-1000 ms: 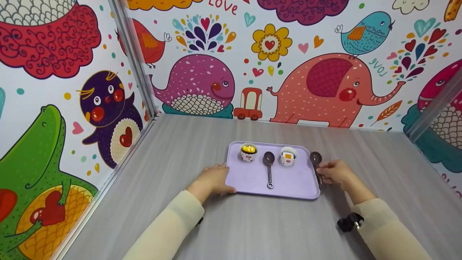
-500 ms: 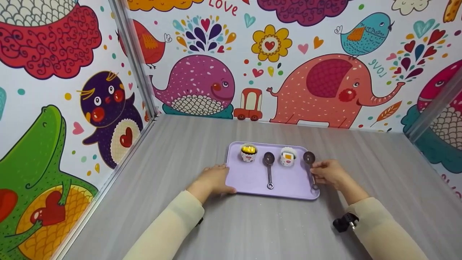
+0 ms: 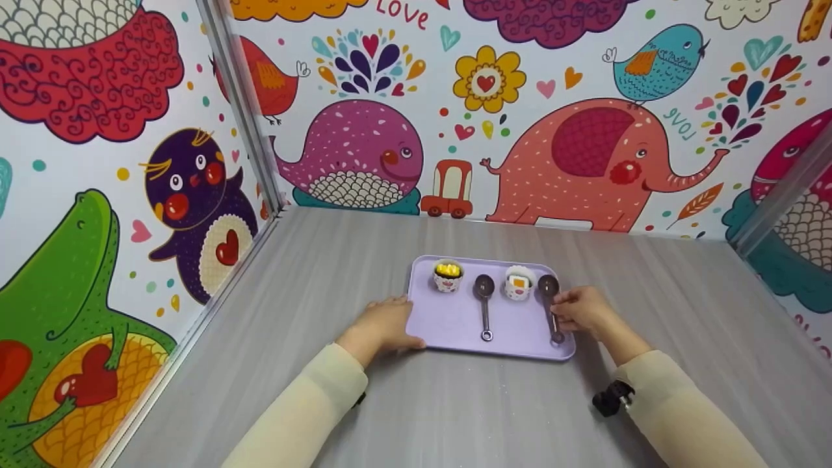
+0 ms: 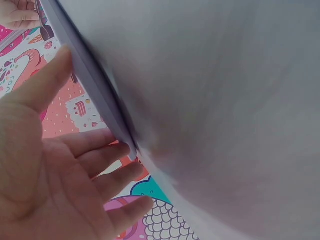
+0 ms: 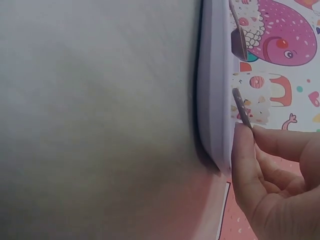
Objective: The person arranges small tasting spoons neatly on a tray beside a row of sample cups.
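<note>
A lilac tray (image 3: 448, 325) lies on the table in the head view. My left hand (image 3: 385, 323) touches its left edge, thumb and fingers fairly straight along the rim, as the left wrist view shows (image 4: 65, 170). On the tray's right side my right hand (image 3: 582, 311) pinches the handle of a dark brown spoon (image 3: 549, 287) between thumb and finger. This spoon's bowl points away from me. A second brown spoon (image 3: 484, 287) lies mid-tray. Between the two spoons, further back, stands a paper cup (image 3: 518, 292) with a white and orange piece in it.
At the tray's back left stands another paper cup (image 3: 448, 283) with yellow bits on top. The grey table (image 3: 481, 416) surrounds the tray. Printed cartoon walls (image 3: 364, 149) close off its back and sides.
My right hand has moved left with the spoon, from the tray's right edge to inside the rim, beside the right cup. The left hand has stayed at the tray's left edge.
</note>
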The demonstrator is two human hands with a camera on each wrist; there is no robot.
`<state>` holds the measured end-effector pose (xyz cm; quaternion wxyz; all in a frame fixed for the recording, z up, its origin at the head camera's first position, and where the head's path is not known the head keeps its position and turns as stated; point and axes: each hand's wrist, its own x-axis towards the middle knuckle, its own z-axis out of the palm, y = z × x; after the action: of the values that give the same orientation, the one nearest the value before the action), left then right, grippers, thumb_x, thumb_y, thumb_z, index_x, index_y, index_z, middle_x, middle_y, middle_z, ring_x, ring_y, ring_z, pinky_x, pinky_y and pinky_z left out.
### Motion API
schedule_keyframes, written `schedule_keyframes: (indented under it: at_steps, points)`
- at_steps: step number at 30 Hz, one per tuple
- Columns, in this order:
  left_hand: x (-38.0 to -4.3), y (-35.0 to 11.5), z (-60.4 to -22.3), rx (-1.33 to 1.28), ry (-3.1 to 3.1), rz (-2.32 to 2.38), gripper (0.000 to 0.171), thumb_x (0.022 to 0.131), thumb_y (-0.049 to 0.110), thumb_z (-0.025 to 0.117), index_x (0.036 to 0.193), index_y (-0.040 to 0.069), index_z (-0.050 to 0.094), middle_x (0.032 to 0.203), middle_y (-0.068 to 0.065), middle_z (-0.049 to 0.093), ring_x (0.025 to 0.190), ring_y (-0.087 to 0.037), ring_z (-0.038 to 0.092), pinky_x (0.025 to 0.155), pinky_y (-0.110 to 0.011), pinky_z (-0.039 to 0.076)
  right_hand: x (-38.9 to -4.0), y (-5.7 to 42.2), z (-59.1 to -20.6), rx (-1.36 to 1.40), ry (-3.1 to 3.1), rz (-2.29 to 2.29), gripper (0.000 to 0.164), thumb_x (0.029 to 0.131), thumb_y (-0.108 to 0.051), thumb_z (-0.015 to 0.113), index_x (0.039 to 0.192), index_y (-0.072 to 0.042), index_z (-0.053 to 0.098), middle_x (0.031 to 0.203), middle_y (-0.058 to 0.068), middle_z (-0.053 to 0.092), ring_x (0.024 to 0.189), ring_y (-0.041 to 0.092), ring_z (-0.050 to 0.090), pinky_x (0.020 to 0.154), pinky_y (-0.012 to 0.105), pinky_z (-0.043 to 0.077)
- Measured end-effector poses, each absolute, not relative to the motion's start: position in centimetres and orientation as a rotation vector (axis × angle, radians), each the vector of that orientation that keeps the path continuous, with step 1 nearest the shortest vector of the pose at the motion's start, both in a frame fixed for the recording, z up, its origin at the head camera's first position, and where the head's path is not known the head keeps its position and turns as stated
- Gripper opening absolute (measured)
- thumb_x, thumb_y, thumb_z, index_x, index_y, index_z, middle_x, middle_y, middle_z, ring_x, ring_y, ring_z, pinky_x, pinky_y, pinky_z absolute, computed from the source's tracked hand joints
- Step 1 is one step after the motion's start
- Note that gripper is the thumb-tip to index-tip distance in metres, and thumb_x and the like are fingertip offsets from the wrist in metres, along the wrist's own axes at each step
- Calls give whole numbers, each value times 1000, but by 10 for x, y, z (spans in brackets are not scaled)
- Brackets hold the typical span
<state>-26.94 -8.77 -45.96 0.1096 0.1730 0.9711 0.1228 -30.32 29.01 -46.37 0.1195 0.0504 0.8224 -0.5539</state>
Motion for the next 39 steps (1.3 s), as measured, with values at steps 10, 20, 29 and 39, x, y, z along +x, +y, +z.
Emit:
schedule_keyframes:
  at_steps: [10, 20, 29, 39]
  points:
    - [-270, -87, -460, 497, 2848, 368, 87, 85, 50, 74, 148, -2, 44, 155, -17, 42, 144, -33, 36, 117, -52, 26, -304, 283, -467, 146, 2480, -1573, 16, 90, 10, 63, 103, 18, 57, 77, 8, 59, 62, 14, 60, 57, 29, 59]
    - [-269, -88, -460, 521, 2859, 381, 85, 84, 49, 75, 145, -3, 47, 152, -18, 45, 142, -36, 40, 114, -56, 30, -304, 279, -469, 99, 2606, -1472, 14, 88, 11, 63, 98, 18, 58, 74, 7, 63, 59, 13, 63, 54, 27, 58]
    - [-269, -88, -459, 513, 2856, 389, 86, 84, 48, 76, 146, -3, 47, 153, -18, 44, 142, -36, 39, 116, -55, 29, -303, 279, -467, 93, 2678, -1395, 5, 88, 10, 64, 88, 12, 59, 75, 10, 61, 58, 15, 64, 53, 28, 58]
    - [-268, -88, -458, 510, 2849, 380, 86, 84, 49, 75, 146, -3, 46, 153, -18, 43, 142, -36, 38, 116, -54, 29, -303, 279, -467, 95, 2713, -1349, 4, 88, 9, 63, 86, 10, 60, 71, 10, 61, 56, 15, 64, 54, 28, 59]
